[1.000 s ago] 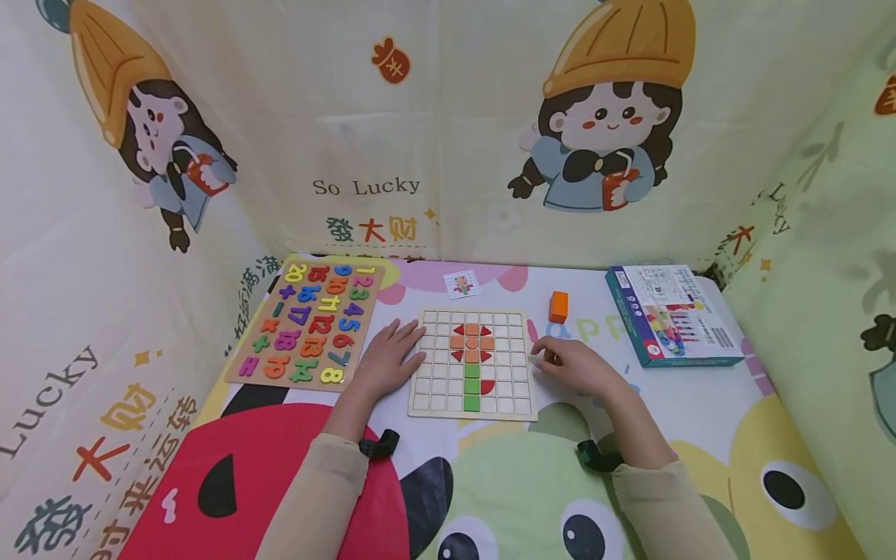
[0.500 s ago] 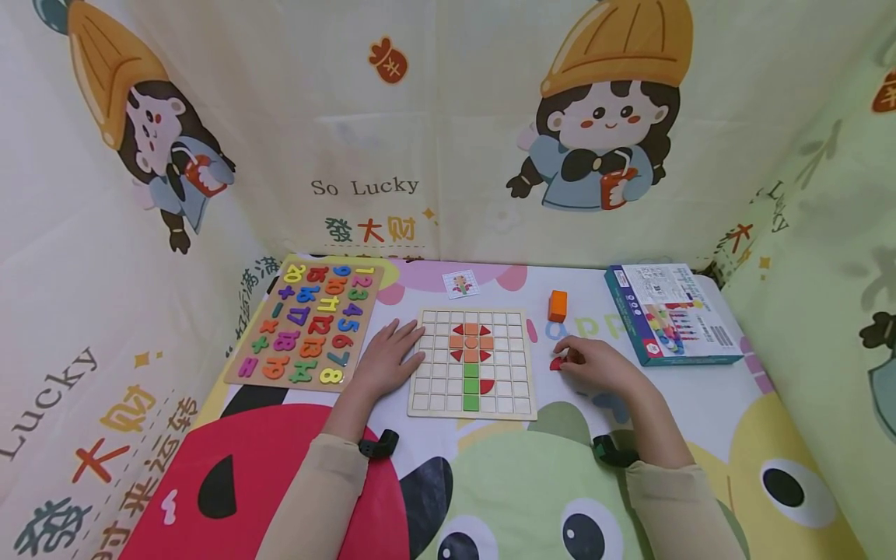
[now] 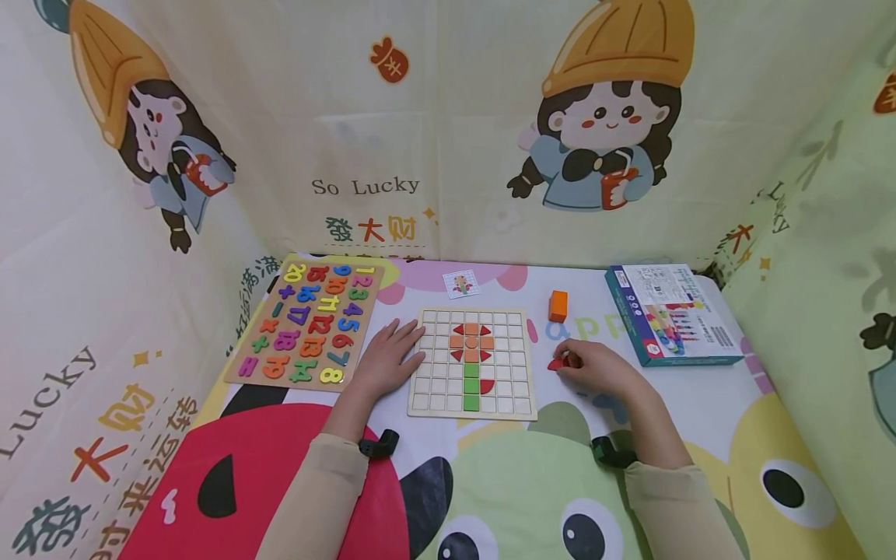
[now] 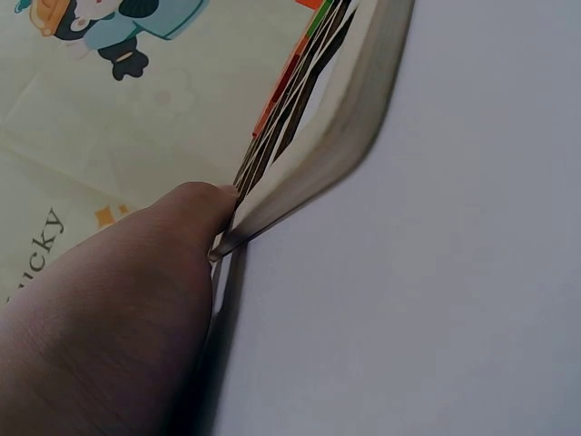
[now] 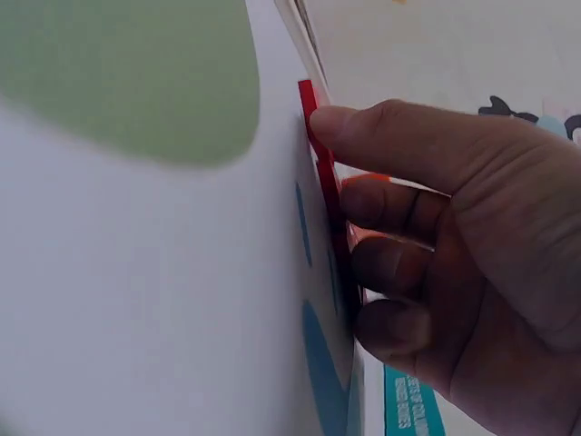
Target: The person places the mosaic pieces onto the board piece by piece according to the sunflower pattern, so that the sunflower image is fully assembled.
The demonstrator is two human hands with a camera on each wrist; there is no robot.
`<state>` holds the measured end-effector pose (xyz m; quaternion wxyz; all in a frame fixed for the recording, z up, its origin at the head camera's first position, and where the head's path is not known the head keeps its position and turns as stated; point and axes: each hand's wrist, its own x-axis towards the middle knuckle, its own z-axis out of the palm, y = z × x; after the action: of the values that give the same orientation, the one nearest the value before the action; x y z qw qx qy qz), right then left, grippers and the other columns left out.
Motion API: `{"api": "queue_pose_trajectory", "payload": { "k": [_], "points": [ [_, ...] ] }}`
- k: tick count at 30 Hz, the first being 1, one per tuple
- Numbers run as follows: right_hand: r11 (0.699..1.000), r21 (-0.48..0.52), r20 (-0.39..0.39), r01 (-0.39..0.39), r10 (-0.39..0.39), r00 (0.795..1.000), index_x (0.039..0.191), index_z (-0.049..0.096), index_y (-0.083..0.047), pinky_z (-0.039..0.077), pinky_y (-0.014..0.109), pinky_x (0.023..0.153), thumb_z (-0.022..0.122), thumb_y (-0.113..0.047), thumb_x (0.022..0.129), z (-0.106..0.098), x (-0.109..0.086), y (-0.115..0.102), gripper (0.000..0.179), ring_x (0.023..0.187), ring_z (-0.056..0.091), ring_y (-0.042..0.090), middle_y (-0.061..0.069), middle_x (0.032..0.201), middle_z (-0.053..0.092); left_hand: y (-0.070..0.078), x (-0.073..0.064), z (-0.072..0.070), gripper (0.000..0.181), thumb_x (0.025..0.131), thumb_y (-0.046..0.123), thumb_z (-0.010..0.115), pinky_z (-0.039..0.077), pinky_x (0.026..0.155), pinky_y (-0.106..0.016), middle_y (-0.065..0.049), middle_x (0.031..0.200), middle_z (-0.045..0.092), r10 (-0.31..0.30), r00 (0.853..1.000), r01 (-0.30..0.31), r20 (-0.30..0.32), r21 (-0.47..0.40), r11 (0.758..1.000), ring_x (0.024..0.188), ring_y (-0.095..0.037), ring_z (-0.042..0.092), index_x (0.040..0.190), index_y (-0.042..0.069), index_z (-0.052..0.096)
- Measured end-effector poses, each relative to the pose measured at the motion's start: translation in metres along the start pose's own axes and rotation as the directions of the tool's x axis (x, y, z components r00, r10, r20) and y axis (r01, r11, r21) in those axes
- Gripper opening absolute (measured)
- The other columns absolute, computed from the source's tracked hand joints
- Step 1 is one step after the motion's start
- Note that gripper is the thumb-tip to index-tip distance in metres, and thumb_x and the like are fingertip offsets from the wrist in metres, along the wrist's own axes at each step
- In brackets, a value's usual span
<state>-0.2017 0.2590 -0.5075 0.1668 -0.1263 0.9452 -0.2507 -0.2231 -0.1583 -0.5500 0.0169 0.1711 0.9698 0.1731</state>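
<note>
My left hand [image 3: 384, 359] lies with spread fingers at the left edge of a square wooden grid board [image 3: 437, 397]. In the left wrist view its thumb [image 4: 195, 213] touches the board's edge. On the board, orange and red pieces form a flower head [image 3: 472, 342] above a stem of green squares [image 3: 472, 387]. A red quarter-round piece [image 3: 487, 386] sits right of the stem. Off the board's right side, my right hand [image 3: 595, 367] curls over small red pieces on the table, its thumb and fingertips pinching a red piece [image 5: 307, 98]. Its fingers partly hide the other red pieces.
Left of the board lies a number puzzle [image 3: 308, 327] with coloured digits. A small picture card [image 3: 462, 285] is behind the board. An orange block [image 3: 558, 306] stands beyond my right hand, and a flat box [image 3: 675, 315] lies at the back right.
My right hand has moved right, away from the board's edge, to the red pieces, and its fingers have shifted slightly over them. The left hand and the board have stayed put.
</note>
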Motion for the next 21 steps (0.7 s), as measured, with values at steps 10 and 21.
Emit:
{"api": "queue_pose_trajectory", "payload": {
  "k": [10, 21],
  "points": [
    [1.0, 0.005, -0.004, -0.001, 0.001, 1.0, 0.107, 0.06, -0.022, 0.047, 0.029, 0.064, 0.068, -0.028, 0.093, 0.0035, 0.0013, -0.0081, 0.017, 0.077, 0.054, 0.018, 0.001, 0.081, 0.057, -0.0007, 0.0, 0.0002, 0.062, 0.098, 0.054, 0.048, 0.015, 0.126, -0.051, 0.004, 0.163, 0.03, 0.012, 1.0, -0.012, -0.005, 0.01, 1.0, 0.155, -0.029, 0.015, 0.154, 0.031, 0.034],
    [0.997, 0.082, -0.01, -0.013, 0.014, 1.0, 0.109, 0.056, -0.017, 0.05, 0.029, 0.067, 0.062, -0.023, 0.094, -0.0046, -0.0041, -0.0015, 0.017, 0.079, 0.055, 0.02, 0.003, 0.088, 0.06, -0.0009, 0.0005, 0.0008, 0.062, 0.098, 0.054, 0.048, 0.015, 0.125, -0.052, 0.003, 0.163, 0.031, 0.016, 1.0, -0.015, -0.013, 0.015, 1.0, 0.154, -0.03, 0.015, 0.154, 0.031, 0.035]
  ]
}}
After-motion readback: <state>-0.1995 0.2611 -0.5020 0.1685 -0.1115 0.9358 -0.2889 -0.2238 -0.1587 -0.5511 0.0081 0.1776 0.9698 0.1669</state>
